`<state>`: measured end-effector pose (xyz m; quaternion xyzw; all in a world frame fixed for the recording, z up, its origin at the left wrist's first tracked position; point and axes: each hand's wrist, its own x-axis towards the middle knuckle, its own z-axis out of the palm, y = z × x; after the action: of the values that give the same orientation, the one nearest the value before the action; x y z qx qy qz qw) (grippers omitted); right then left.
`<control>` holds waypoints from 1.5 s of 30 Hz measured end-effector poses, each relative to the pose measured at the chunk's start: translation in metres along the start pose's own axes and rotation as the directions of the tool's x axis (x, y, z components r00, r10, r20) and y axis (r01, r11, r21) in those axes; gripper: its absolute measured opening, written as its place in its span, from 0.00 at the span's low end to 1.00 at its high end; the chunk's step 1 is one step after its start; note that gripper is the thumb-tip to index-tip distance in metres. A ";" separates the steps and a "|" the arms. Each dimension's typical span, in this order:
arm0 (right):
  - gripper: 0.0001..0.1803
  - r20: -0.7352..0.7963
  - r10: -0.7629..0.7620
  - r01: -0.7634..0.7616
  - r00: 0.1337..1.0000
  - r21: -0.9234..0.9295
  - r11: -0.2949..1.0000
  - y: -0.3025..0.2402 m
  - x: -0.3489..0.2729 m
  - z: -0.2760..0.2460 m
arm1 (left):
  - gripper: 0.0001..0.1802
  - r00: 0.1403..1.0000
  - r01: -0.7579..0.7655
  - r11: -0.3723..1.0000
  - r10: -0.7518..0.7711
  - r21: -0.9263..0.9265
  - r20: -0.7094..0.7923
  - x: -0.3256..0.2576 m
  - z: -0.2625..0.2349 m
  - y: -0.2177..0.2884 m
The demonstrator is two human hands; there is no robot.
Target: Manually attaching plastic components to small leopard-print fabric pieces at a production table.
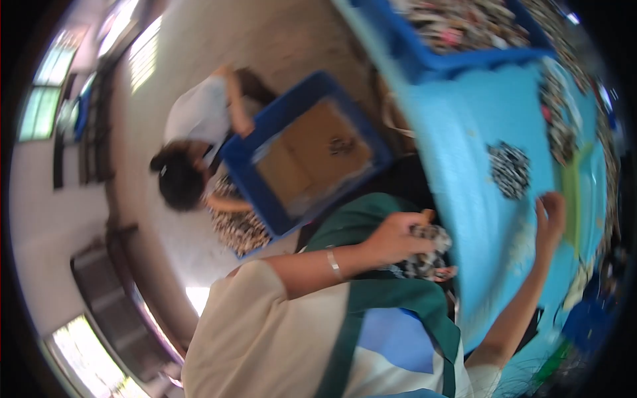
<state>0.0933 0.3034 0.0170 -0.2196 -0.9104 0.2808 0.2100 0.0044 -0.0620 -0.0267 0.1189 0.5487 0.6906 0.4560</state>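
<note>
Where the view tilts and blurs toward its rim, outlines are soft and small detail is lost. At the left, a second person point(192, 142) in a white top bends over the floor beside a blue plastic crate point(302, 152), rectangular, with a flat brown board inside; a heap of black-and-white pieces point(239, 229) lies by its lower corner. The left hand point(398, 235), a thin metal bangle point(334, 263) on its wrist, is closed around a bunch of black-and-white patterned pieces point(428, 255), held over the lap just off the table edge; these appear to be small printed packets, though blur prevents confirmation. The table point(478, 119) carries a smooth light-blue cover. A dark speckled pile point(509, 170) lies on it. The right hand point(551, 212) rests on the cover, fingers curled, holding nothing visible. A blue bin point(464, 40) of mixed pieces is cut off at the top.
</note>
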 end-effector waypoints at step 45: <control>0.17 0.340 0.043 -0.249 0.939 0.591 0.768 -0.176 -0.153 0.079 | 0.08 0.990 -0.048 0.999 0.045 0.023 0.134 -0.034 -0.003 0.013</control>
<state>0.1286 0.0599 0.0240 -0.1619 -0.7664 0.6129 0.1040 0.0151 -0.0891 -0.0052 0.1834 0.5232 0.6843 0.4737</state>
